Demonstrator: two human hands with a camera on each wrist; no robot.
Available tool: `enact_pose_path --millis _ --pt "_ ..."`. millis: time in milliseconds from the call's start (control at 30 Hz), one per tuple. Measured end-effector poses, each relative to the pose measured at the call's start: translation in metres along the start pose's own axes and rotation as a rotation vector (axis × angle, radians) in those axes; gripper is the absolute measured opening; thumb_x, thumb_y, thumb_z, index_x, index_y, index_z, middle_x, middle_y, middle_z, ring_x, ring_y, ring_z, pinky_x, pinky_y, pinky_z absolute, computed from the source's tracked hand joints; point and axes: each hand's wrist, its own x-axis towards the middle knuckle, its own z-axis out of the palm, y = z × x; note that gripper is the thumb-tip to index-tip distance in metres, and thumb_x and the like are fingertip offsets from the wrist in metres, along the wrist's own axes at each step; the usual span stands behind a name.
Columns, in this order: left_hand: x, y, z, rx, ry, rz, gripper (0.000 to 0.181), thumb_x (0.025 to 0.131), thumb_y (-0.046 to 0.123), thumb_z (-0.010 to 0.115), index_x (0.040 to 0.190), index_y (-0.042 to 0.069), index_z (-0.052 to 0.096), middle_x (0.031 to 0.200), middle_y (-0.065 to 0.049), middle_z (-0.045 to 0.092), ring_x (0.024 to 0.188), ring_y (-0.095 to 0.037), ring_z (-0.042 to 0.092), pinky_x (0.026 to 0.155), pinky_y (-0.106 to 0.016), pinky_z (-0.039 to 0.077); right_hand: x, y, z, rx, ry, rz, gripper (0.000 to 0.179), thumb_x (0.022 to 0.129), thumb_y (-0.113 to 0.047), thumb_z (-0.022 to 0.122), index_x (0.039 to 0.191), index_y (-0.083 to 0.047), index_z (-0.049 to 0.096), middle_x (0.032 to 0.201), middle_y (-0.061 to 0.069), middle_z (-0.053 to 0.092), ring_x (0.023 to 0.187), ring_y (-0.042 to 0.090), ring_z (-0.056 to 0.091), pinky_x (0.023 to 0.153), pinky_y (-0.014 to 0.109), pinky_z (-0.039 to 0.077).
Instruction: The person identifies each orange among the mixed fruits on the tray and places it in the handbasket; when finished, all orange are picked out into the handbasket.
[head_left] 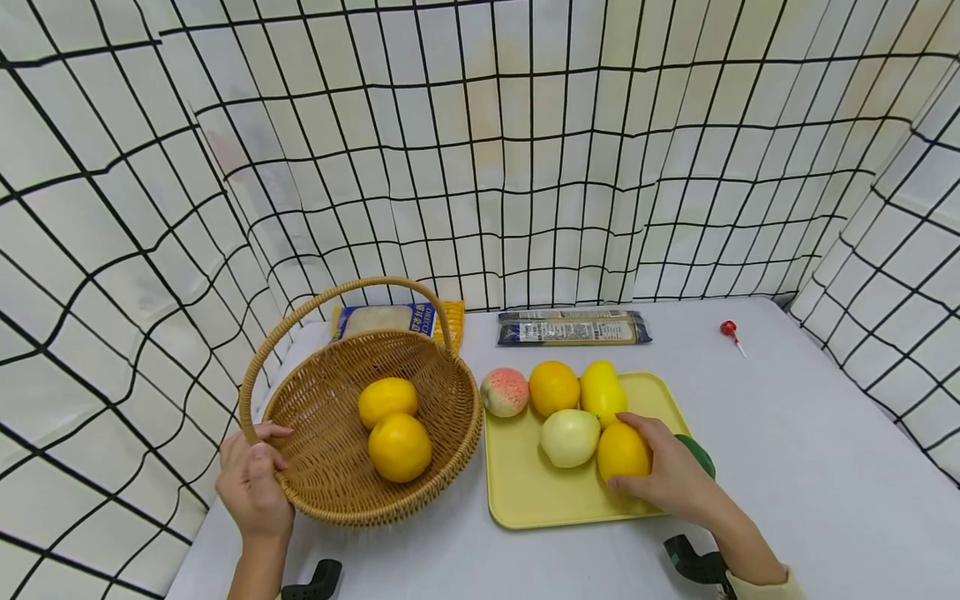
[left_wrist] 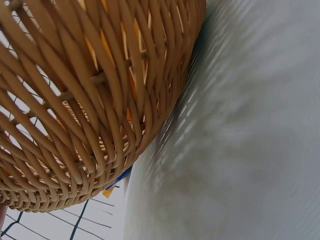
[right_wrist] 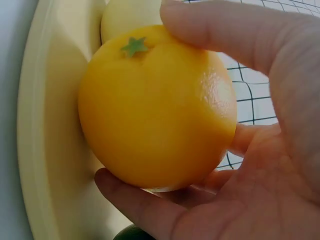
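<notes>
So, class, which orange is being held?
The orange in the right hand, beside the pale fruit. No hand touches the farther orange behind that fruit, or either basket fruit.

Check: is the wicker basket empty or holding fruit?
Holding fruit: an oval yellow fruit and a round one lie inside the wicker basket.

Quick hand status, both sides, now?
Left hand: closed, holding the wicker basket at its rim, by the handle's base.
Right hand: closed, holding an orange between thumb and fingers.
</notes>
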Motion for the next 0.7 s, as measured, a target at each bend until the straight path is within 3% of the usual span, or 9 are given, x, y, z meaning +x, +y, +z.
enact_pose_path --millis 167,367,700 --pt "0.001 0.004 0.001 0.001 -0.001 0.001 0.037 0.085 0.001 0.035 0.048 0.001 0.038 0.074 -0.006 0.066 0.086 -0.01 0.054 0.09 -0.024 0.03 -0.001 0.0 -0.001 0.004 0.022 0.023 0.085 0.075 -0.038 0.081 0.145 -0.012 0.04 0.141 0.016 0.046 0.113 0.029 0.051 0.094 0.052 0.044" --pt "0.003 0.01 0.004 -0.009 -0.005 0.008 0.037 0.085 0.001 0.035 0.049 0.0 0.038 0.074 -0.008 0.065 0.086 -0.01 0.054 0.091 -0.025 0.03 -0.003 0.0 -0.006 0.009 0.106 0.047 0.085 0.074 -0.041 0.082 0.145 -0.017 0.04 0.137 0.012 0.048 0.108 0.029 0.052 0.088 0.049 0.046" --pt "0.003 0.01 0.003 -0.011 -0.002 0.001 0.037 0.085 0.001 0.035 0.048 0.001 0.038 0.074 -0.006 0.066 0.085 -0.01 0.053 0.091 -0.024 0.03 -0.003 -0.002 -0.009 0.131 0.265 -0.015 0.078 0.082 -0.025 0.076 0.148 -0.014 0.034 0.139 0.016 0.044 0.108 0.031 0.052 0.088 0.049 0.046"
